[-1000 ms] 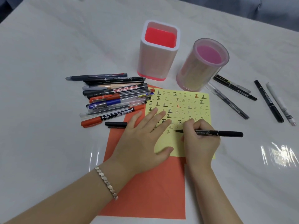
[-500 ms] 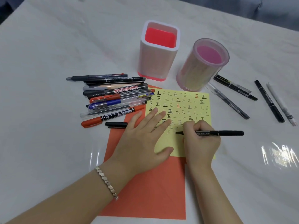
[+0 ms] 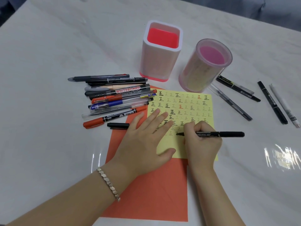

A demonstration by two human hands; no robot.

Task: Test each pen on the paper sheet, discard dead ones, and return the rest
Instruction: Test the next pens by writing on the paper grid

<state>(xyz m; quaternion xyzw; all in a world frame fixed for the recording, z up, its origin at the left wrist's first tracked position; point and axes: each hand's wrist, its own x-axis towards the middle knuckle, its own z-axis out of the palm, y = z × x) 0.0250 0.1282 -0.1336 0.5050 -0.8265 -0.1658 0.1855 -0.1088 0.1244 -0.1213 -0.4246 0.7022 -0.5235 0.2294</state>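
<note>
Bare forearms, no sleeves; left wrist wears silver bracelet (image 3: 108, 184) of small faceted metal links.

From where I stand, one marker (image 3: 127, 90) in the pile toward the desk's left edge carries WHITEBOARD in big red-and-white capitals along its barrel. A smaller line of print runs beneath it, too fine to make out. The yellow sheet (image 3: 187, 101) is covered in rows of the character 正, repeated over and over. Most are faint and thin, several are bold black, a few grey and two red. The black pen (image 3: 219, 134) in the right hand (image 3: 202, 144) has pale lettering. The part clear of the fingers (image 3: 200, 126) reads roughly ONGCHENG, then two small characters I can't read. Other pens bear labels too small to read.
</note>
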